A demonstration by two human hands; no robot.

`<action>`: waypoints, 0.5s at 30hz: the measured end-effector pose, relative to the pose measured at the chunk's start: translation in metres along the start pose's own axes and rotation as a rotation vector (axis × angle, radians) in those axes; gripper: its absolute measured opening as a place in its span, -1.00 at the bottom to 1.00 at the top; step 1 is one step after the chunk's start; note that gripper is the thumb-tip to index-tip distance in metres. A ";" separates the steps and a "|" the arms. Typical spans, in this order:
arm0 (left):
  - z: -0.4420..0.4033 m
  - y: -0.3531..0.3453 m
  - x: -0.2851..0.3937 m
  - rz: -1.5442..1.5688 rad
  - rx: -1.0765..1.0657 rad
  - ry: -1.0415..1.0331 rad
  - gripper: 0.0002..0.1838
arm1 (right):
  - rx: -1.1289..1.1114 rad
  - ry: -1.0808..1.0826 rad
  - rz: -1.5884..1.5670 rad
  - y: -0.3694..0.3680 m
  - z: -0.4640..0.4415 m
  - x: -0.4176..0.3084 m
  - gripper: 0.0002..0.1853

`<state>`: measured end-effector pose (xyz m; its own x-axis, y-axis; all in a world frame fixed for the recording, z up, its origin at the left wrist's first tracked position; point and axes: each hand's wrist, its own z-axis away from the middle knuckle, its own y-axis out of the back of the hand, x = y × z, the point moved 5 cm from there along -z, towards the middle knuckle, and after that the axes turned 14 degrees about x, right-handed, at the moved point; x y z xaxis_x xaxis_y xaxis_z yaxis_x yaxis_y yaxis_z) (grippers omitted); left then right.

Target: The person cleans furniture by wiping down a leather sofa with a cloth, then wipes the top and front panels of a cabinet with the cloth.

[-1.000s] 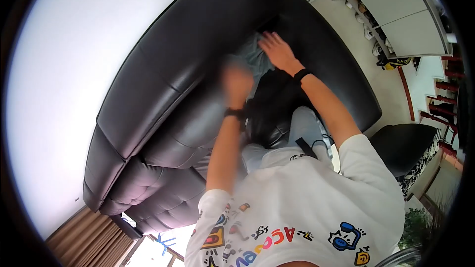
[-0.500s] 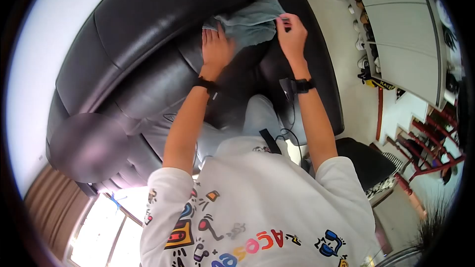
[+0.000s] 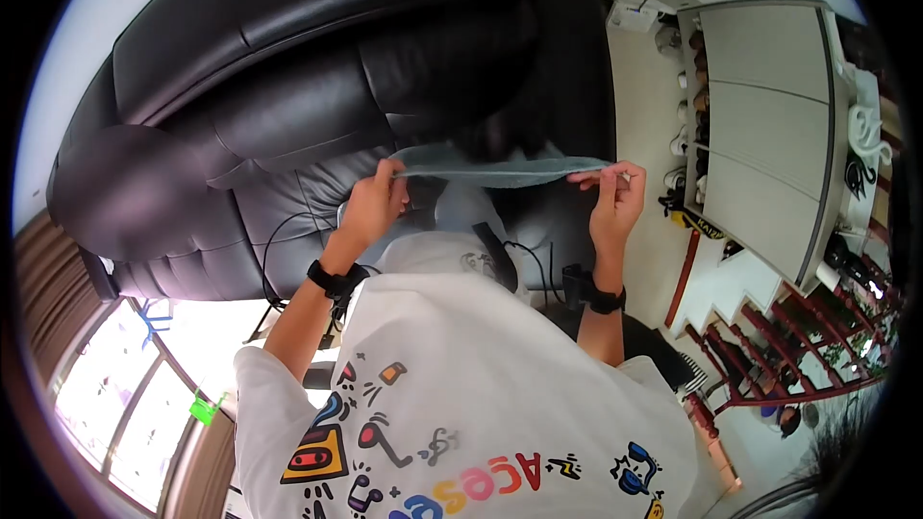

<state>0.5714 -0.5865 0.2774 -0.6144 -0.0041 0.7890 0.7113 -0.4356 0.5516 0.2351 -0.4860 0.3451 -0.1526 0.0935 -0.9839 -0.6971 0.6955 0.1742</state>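
Observation:
A thin blue-grey cloth (image 3: 495,173) is stretched sideways in front of my body, its near edge drawn almost straight. Its exact kind does not show. My left hand (image 3: 377,200) pinches one end, thumb and fingers closed on the fabric. At the other end, my right hand (image 3: 618,194) grips a corner between thumb and fingertips. The cloth hangs above my lap, with the black leather sofa (image 3: 288,125) behind it. Both wrists wear black bands.
A round, blurred dark shape (image 3: 130,192) covers part of the sofa at left. Black cables (image 3: 269,240) hang beside my left arm. To the right stand a pale cabinet (image 3: 764,106) with shoes along its side and a dark red stair railing (image 3: 798,351).
The cloth was lying on the sofa, my left hand flat on it and my right pinching its edge. Now both hands have lifted it towards me and pulled it taut.

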 end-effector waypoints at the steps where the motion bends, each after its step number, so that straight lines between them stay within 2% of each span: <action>1: -0.003 0.007 0.015 0.057 0.023 0.098 -0.83 | 0.051 -0.007 0.022 0.000 -0.007 0.005 -0.92; 2: -0.006 0.008 0.022 0.115 0.043 0.197 -0.83 | 0.075 0.017 0.021 -0.006 -0.016 0.009 -0.92; 5: -0.040 -0.005 0.021 0.223 0.210 0.127 -0.78 | 0.113 0.082 0.026 -0.036 -0.051 0.047 -0.88; 8: -0.090 -0.018 0.017 0.191 0.496 -0.032 -0.80 | 0.008 0.305 0.253 -0.082 -0.083 0.060 -0.75; 10: -0.122 -0.025 0.010 -0.060 0.639 -0.112 -0.79 | -0.090 0.537 0.311 -0.114 -0.099 0.075 -0.67; 11: -0.137 -0.032 0.002 -0.058 0.734 -0.273 -0.77 | -0.137 0.654 0.339 -0.129 -0.105 0.085 -0.62; 14: -0.176 -0.048 -0.013 -0.279 0.530 -0.138 -0.51 | -0.336 0.833 0.512 -0.171 -0.117 0.122 -0.46; 15: -0.183 -0.052 -0.017 -0.344 0.527 -0.182 -0.45 | -0.345 0.878 0.558 -0.181 -0.121 0.130 -0.42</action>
<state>0.4820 -0.7289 0.1856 -0.8022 0.2292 0.5514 0.5848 0.1149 0.8030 0.2566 -0.6858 0.1906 -0.8580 -0.3021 -0.4154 -0.5130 0.4629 0.7229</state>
